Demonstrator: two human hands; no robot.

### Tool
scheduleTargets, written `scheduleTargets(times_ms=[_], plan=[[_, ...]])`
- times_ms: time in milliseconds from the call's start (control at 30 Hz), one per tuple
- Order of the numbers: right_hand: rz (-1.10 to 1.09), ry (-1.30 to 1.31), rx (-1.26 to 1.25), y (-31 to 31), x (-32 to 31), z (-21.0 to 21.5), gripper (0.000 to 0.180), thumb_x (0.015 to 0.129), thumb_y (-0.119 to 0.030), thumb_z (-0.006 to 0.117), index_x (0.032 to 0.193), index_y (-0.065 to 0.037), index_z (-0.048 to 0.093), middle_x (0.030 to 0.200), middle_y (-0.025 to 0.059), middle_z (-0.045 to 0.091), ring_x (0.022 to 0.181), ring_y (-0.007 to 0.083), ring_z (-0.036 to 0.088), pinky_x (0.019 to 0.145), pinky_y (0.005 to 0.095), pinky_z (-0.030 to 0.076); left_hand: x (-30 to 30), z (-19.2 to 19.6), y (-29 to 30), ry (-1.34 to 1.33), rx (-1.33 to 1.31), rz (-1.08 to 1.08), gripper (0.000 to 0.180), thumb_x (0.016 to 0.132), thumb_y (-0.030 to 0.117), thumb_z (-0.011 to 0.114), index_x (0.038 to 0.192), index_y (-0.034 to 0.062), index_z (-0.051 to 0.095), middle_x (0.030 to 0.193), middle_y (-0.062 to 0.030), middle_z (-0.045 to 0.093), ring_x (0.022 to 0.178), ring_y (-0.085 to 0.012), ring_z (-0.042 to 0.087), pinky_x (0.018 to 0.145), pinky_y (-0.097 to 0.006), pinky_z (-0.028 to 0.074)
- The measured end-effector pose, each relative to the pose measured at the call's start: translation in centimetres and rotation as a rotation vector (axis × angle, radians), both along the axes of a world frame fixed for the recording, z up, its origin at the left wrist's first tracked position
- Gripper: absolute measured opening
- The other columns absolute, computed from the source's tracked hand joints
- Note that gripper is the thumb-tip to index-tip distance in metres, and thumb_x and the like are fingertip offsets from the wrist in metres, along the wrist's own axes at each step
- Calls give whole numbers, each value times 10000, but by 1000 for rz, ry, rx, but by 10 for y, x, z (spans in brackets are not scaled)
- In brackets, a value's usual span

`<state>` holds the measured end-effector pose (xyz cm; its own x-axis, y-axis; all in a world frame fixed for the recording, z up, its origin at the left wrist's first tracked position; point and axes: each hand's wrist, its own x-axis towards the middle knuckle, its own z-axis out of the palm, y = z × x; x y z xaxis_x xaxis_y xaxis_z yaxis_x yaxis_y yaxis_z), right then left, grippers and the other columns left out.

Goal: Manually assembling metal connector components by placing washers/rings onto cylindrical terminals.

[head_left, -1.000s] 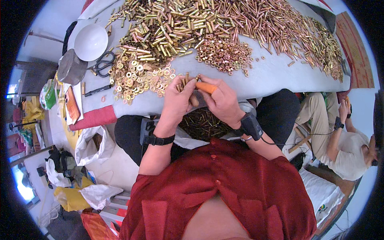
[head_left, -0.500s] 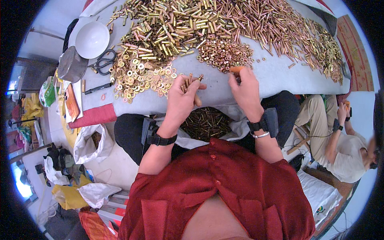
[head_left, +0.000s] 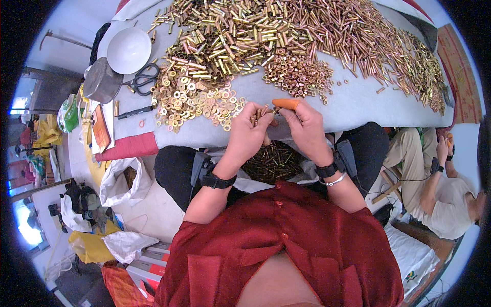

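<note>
My left hand (head_left: 249,132) is closed around several brass-coloured bolts (head_left: 259,113), whose ends stick out past the fingers. Close beside it, my right hand (head_left: 310,134) wears an orange finger cover (head_left: 285,104) on the index finger. Thumb and index are pinched at the bolt ends, on a small piece too hidden to name. Just beyond the hands lie a heap of flat washers (head_left: 197,105) and a heap of nuts (head_left: 298,74). Below, between my knees, an open white sack holds dark metal bolts (head_left: 273,162).
Metal sleeves (head_left: 225,38) and long bolts (head_left: 353,43) cover the table's far side. At left are a white bowl (head_left: 129,50), a grey metal container (head_left: 102,81), black scissors (head_left: 146,79), a marker (head_left: 135,112) and a phone (head_left: 101,128). A co-worker (head_left: 440,199) sits at right.
My right hand has come away from the nut heap and moved left to meet the left hand at the bolt ends. The whole view has shifted slightly right.
</note>
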<state>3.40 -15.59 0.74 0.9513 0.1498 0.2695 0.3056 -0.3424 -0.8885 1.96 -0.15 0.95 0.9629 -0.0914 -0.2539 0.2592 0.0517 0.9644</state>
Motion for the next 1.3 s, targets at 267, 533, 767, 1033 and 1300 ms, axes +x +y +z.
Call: scheduleTargets(times_ms=[267,533,767,1033,1300], plan=[[-5,6,28,1,4,0,166,823,-76,607,980,-37,644,795,116,606,699,214,592,614,308,455,0,-6,-2,-85,38,41,87,886,88,562,902,14,520,757,-65,658,449,-59,504,402,-214,390],[12,-36,-265,-6,17,20,223,864,-234,591,944,-31,636,786,114,591,668,203,569,594,315,442,1,-4,-5,-158,44,42,79,883,83,572,900,39,510,690,-10,577,486,-48,478,432,-214,381],[110,501,778,-14,14,-8,580,970,-451,312,1161,44,545,1018,116,608,852,173,562,781,304,435,4,0,7,31,-416,30,99,911,164,553,916,94,482,813,-78,653,420,-45,433,345,-184,289],[164,442,724,2,18,-4,566,967,-450,313,1075,38,579,900,74,630,831,165,566,763,313,436,5,4,10,47,-435,51,85,908,160,560,918,98,503,794,-58,636,428,-33,424,344,-178,280],[-125,-363,-203,23,63,-4,129,757,-143,634,855,-60,634,809,68,625,766,286,554,689,366,443,3,11,19,151,-6,-234,158,830,175,670,911,41,648,629,16,591,422,-36,461,384,-199,322]])
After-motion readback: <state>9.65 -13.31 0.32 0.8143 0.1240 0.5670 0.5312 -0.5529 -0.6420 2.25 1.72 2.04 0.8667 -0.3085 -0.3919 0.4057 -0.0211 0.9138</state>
